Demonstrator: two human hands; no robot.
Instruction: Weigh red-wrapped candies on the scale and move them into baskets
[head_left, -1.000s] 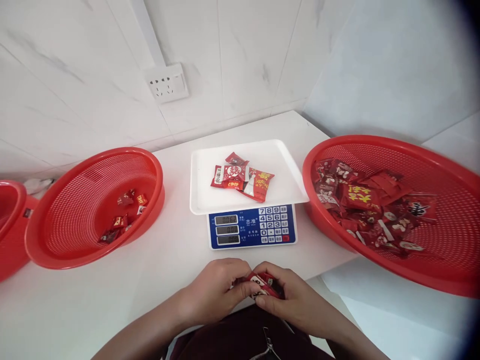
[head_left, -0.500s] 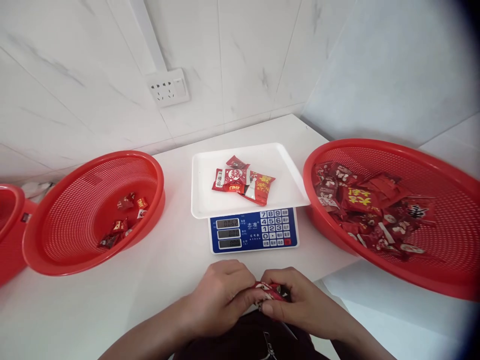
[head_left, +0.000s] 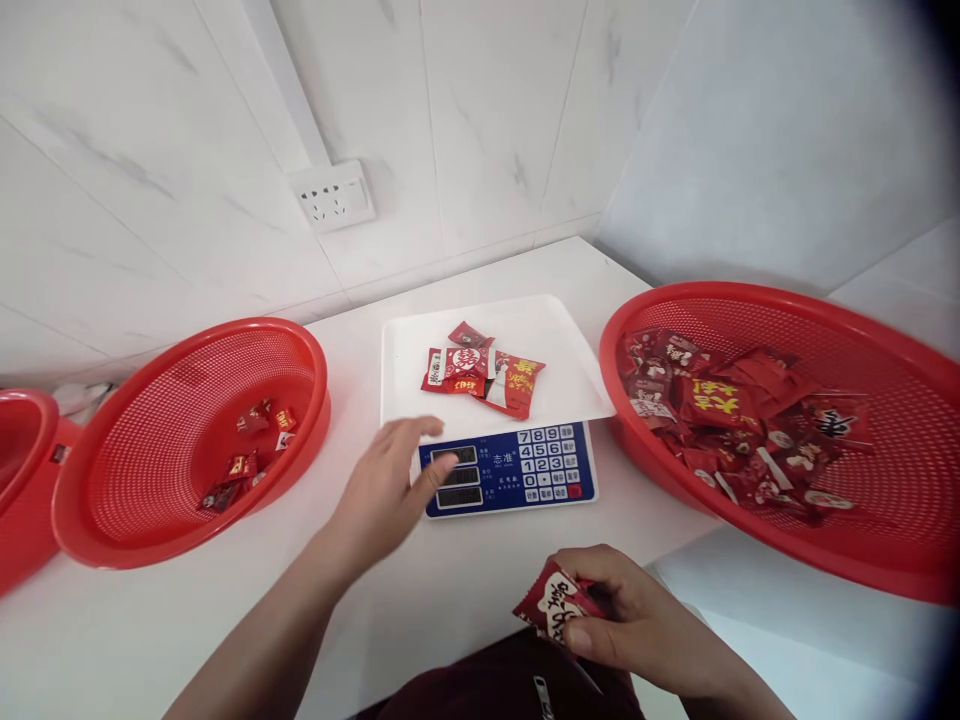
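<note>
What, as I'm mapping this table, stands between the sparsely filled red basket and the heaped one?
Head view: the left hand, and the digital scale whose white tray bears red snack packets.

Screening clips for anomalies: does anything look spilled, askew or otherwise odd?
Possibly the rightmost red mesh basket: it extends past the edge of the white table, support hidden. No red packets look spilled.
</note>
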